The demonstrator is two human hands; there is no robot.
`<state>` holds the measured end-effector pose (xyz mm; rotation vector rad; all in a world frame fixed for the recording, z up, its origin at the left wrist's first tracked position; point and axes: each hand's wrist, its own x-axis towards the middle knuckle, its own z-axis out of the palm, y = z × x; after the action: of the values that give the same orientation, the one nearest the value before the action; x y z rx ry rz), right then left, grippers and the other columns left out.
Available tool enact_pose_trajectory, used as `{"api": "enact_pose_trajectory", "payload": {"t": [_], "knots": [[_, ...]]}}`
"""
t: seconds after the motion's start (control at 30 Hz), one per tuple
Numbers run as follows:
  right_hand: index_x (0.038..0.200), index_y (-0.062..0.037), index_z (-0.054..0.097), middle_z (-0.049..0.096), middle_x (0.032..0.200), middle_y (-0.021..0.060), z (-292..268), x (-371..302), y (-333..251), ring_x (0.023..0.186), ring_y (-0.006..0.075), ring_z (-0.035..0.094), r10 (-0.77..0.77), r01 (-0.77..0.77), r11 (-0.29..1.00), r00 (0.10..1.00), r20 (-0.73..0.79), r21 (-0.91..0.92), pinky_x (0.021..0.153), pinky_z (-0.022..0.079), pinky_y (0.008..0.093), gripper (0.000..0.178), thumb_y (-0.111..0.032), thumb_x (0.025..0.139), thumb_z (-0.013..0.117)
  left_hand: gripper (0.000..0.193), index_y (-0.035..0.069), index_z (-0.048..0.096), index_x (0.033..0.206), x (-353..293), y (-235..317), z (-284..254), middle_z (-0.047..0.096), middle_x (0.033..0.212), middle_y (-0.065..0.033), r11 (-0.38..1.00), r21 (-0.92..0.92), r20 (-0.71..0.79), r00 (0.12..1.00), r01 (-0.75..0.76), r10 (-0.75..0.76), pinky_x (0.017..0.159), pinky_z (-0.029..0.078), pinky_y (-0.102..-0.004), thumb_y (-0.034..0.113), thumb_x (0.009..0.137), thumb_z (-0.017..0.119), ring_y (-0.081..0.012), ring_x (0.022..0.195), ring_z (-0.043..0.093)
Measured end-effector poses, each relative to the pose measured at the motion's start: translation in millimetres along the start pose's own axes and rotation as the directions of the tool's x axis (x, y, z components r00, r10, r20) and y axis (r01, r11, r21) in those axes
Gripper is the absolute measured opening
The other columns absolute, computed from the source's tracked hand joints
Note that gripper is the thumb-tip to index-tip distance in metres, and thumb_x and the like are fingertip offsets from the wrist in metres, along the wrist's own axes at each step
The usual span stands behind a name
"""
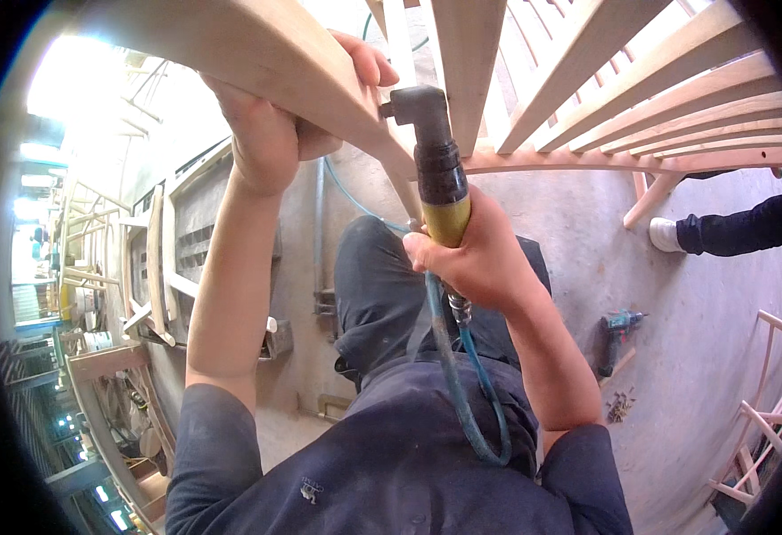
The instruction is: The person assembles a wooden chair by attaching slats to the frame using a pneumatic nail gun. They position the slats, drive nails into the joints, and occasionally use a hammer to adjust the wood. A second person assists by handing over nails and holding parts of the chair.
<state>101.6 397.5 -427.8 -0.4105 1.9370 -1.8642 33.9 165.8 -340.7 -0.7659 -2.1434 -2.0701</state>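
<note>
Clasping air tool (440, 169), mid-frame, with right hand (485, 254) round yellow barrel (447, 223). Gripping wood beam (297, 67), upper left of centre, with left hand (262, 134). Expect kinda hefty, rigid tool, not fragile; best held by barrel, watching for hose (453, 383) tug.

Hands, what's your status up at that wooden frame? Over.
Left hand gripping wooden beam. Right hand holding yellow-and-black angled tool, its head beside the beam. Blue hose loops below the tool; cordless drill on floor.
</note>
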Motion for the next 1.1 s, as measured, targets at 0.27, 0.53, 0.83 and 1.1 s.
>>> {"api": "enact_pose_trajectory", "payload": {"t": [0.27,0.53,0.83,1.1], "knots": [[0.108,0.0012,0.055,0.065,0.086,0.0065,-0.4,-0.4,-5.0,0.076,0.0149,0.067,0.064,-0.065,0.995,0.998,0.018,0.081,0.070,0.056,0.0308,0.031,-0.003,0.086,0.077,0.115,-0.004,0.061,0.098,4.5,-3.2,-8.7,0.064,0.095,-0.0200,0.998,-0.047,0.129,0.990,-0.043,0.049,0.090,0.046,-0.0401,0.095,0.081,0.004,-0.0291,0.096,0.061],[0.105,0.0023,0.057,0.065,0.086,0.0068,-2.5,-2.2,-3.8,0.075,0.0154,0.068,0.043,-0.047,0.995,0.998,0.044,0.091,0.070,0.056,0.0303,0.029,-0.004,0.086,0.077,0.115,-0.004,0.061,0.094,4.2,6.6,-1.6,0.065,0.093,-0.0200,1.000,0.008,0.063,0.998,0.000,-0.001,0.088,0.047,-0.0385,0.095,0.081,0.004,-0.0275,0.090,0.063],[0.106,0.0012,0.056,0.065,0.086,0.0071,-6.5,-3.0,-11.1,0.074,0.0158,0.068,0.064,-0.069,0.996,0.995,0.080,0.057,0.070,0.056,0.0306,0.029,-0.006,0.087,0.077,0.120,-0.002,0.061,0.094,4.7,2.0,-5.0,0.066,0.093,-0.0199,1.000,-0.024,0.082,0.997,-0.013,0.015,0.090,0.046,-0.0387,0.100,0.074,0.002,-0.0283,0.093,0.062],[0.108,0.0029,0.060,0.072,0.095,0.0140,-4.7,-5.6,-12.4,0.090,0.0216,0.070,0.111,-0.116,0.991,0.991,0.069,0.064,0.084,0.055,0.0347,0.035,-0.016,0.084,0.077,0.118,-0.002,0.061,0.093,4.5,0.5,-5.3,0.066,0.093,-0.0199,0.999,0.036,0.078,0.997,-0.017,0.014,0.091,0.045,-0.0415,0.099,0.075,0.002,-0.0293,0.093,0.061]]}}
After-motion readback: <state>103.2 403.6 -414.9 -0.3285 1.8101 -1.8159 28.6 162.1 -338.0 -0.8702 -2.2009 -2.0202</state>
